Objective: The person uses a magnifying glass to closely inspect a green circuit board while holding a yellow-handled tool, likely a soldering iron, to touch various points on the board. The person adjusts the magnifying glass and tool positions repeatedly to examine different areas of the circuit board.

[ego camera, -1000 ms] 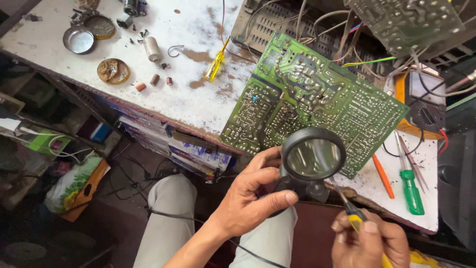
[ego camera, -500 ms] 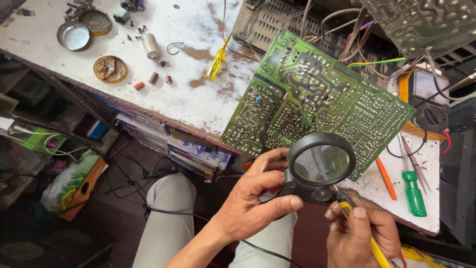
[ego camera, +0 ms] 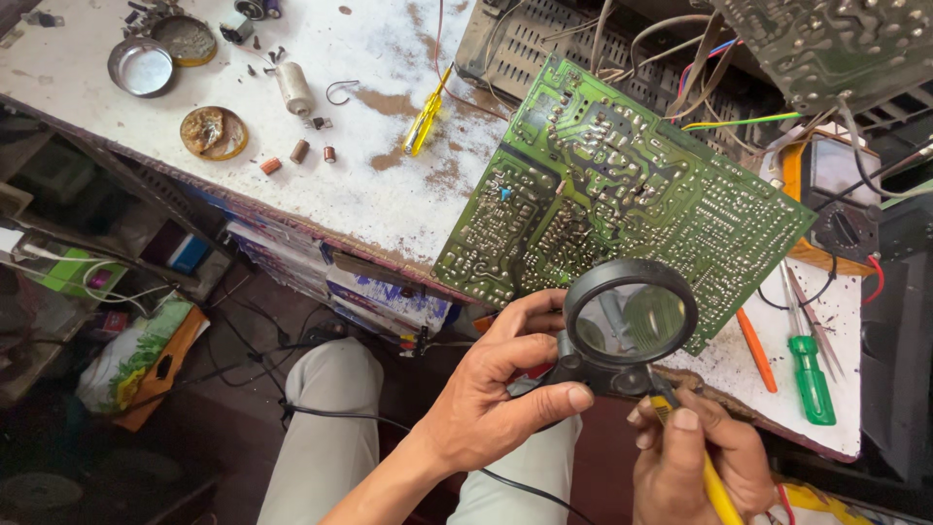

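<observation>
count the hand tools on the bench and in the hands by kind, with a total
Screwdrivers: 3, a yellow one on the bench, a green-handled one and an orange one near the circuit board.
Magnifying glasses: 1, held in the left hand.
Yellow-handled tools: 1, in the right hand; its kind is unclear.
Total: 5

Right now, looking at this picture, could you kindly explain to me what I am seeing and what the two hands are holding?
This is one view from a camera worn on a person's head, looking down at their own bare hands and knees. The left hand holds a black magnifying glass over the near edge of a green circuit board, solder side up. The right hand grips a yellow-handled tool; its tip is hidden behind the glass. The board rests on a stained white workbench. Also there: a yellow screwdriver, a green screwdriver, small round tins and loose parts.
</observation>
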